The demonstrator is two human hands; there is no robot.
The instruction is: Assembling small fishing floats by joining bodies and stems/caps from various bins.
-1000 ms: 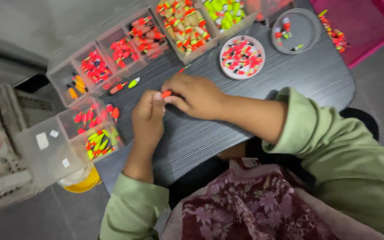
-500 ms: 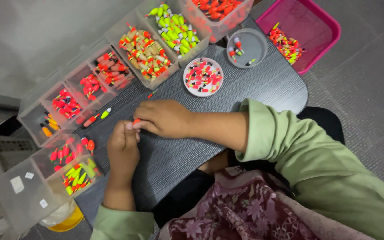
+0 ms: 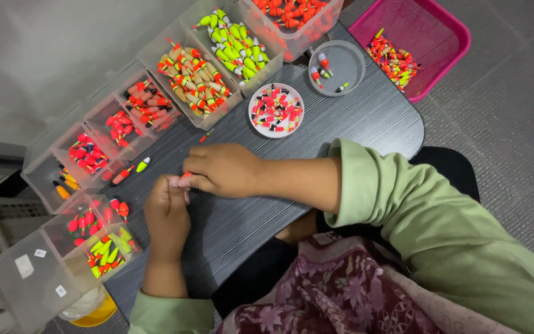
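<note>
A dark wood-grain table is bearing everything, its top ribbed with fine lines. Along its far and left edges, clear plastic compartment trays are holding sorted fishing floats: slim, glossy, tapered bodies in red, orange, yellow-green and tan. At far right a pink mesh basket is holding a few more. Nearer the middle, a round white dish is sitting heaped with red-and-black floats, just beside a nearly empty clear round tub. The right hand and left hand are meeting at the fingertips, both pinching closed on one small orange float piece, apparently fitting or assembling it. Two loose floats are lying on the table just left of the hands.
</note>
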